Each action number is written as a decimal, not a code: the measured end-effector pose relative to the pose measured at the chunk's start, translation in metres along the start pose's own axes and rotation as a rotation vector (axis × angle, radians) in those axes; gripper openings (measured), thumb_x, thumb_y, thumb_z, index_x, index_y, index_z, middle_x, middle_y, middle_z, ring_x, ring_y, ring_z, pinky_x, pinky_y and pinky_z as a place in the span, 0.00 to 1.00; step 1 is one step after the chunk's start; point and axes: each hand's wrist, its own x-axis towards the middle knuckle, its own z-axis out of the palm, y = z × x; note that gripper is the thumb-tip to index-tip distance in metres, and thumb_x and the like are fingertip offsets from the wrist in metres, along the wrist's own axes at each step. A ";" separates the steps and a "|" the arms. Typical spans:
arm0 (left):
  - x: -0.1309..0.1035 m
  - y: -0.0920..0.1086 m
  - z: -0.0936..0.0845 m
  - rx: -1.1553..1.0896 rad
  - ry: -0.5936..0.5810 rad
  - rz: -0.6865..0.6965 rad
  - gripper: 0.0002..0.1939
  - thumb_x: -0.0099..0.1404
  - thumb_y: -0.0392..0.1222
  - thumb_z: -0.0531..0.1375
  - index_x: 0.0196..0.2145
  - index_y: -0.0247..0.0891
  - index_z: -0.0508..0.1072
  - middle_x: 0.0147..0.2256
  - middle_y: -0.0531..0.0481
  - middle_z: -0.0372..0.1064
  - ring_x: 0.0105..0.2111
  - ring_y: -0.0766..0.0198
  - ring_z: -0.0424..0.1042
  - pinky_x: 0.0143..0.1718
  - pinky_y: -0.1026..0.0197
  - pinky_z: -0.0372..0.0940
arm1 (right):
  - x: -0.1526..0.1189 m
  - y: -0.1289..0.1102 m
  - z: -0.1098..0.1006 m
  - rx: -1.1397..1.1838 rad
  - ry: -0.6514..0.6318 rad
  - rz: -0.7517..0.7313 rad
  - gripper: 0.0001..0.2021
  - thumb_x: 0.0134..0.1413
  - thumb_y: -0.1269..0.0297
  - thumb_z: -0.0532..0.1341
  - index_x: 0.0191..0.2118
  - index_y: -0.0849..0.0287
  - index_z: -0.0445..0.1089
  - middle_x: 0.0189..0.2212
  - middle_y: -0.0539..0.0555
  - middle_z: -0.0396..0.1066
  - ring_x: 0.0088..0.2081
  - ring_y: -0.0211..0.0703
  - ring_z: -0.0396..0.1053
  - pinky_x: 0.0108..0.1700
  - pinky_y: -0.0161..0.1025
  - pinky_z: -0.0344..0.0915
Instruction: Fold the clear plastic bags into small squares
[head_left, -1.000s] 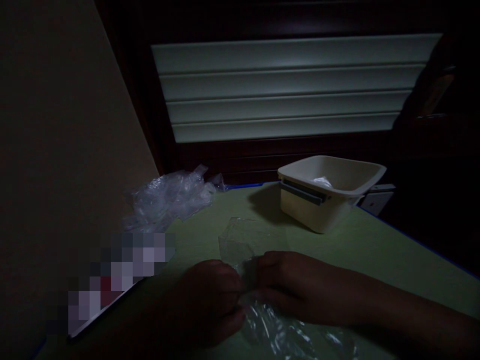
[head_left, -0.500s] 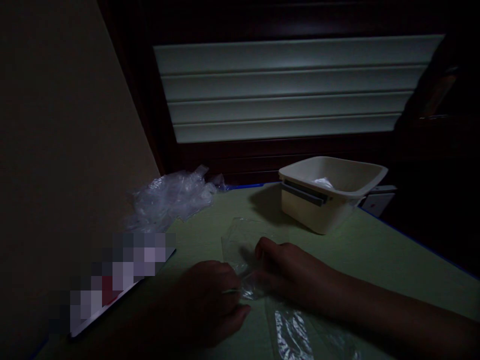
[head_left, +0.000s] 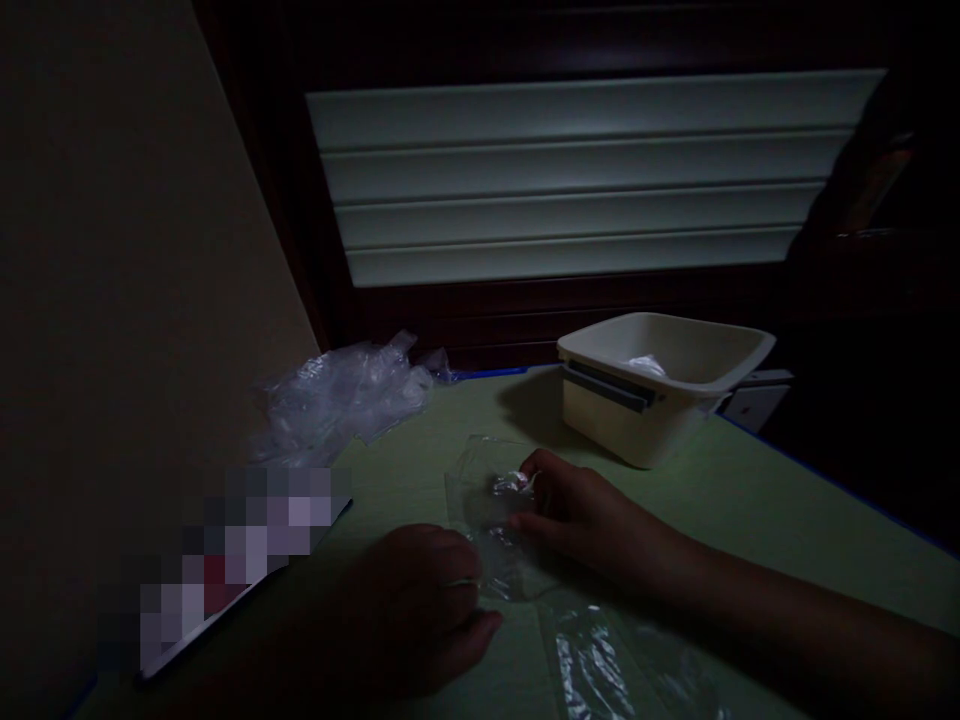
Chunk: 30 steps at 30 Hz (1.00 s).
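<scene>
A thin clear plastic bag (head_left: 476, 500) lies on the green tabletop between my hands. My right hand (head_left: 581, 505) reaches in from the right, thumb and fingers curled around a crinkled, shiny part of the plastic. My left hand (head_left: 427, 605) rests at the bag's near left side with its fingers folded in. Whatever it may hold is hidden in the dark. More clear plastic bags (head_left: 596, 665) lie flat on the table, closer to me and partly under my right forearm.
A cream plastic bin (head_left: 607, 415) with a grey handle stands at the back right, some clear plastic inside. Crumpled clear bags (head_left: 345, 395) are heaped at the back left by the wall. A flat, blurred-out object (head_left: 247, 560) lies on the left. Behind is a slatted panel (head_left: 570, 180).
My right hand has moved slightly away from me, its fingers and thumb farther apart, with crinkled plastic showing between them. The left hand stays nearly in place.
</scene>
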 end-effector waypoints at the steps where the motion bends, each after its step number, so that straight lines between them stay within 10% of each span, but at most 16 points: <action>1: 0.000 0.000 0.000 -0.005 -0.004 -0.003 0.15 0.64 0.39 0.53 0.22 0.36 0.70 0.23 0.50 0.67 0.26 0.65 0.67 0.32 0.61 0.66 | 0.001 0.001 0.000 0.031 -0.006 -0.003 0.08 0.52 0.64 0.59 0.34 0.60 0.59 0.23 0.48 0.64 0.25 0.37 0.62 0.23 0.32 0.56; 12: 0.005 -0.001 0.000 -0.078 0.106 0.011 0.10 0.63 0.37 0.52 0.26 0.35 0.69 0.30 0.46 0.68 0.30 0.61 0.68 0.31 0.58 0.65 | -0.001 0.014 0.002 -0.385 0.096 -0.128 0.27 0.48 0.67 0.62 0.54 0.61 0.56 0.40 0.59 0.68 0.35 0.45 0.68 0.35 0.40 0.63; 21: 0.006 -0.002 0.004 -0.104 0.050 0.027 0.10 0.63 0.38 0.52 0.27 0.35 0.70 0.28 0.47 0.69 0.30 0.61 0.67 0.35 0.57 0.65 | -0.004 -0.003 -0.002 -0.528 -0.039 -0.305 0.05 0.54 0.74 0.55 0.35 0.62 0.67 0.33 0.55 0.64 0.33 0.39 0.64 0.34 0.35 0.61; 30: 0.007 -0.005 0.004 -0.016 0.123 -0.071 0.10 0.63 0.36 0.51 0.29 0.33 0.70 0.32 0.43 0.70 0.34 0.57 0.68 0.37 0.54 0.66 | -0.006 -0.003 0.001 -0.608 -0.143 -0.327 0.06 0.57 0.71 0.54 0.33 0.62 0.68 0.32 0.55 0.67 0.34 0.40 0.65 0.35 0.35 0.60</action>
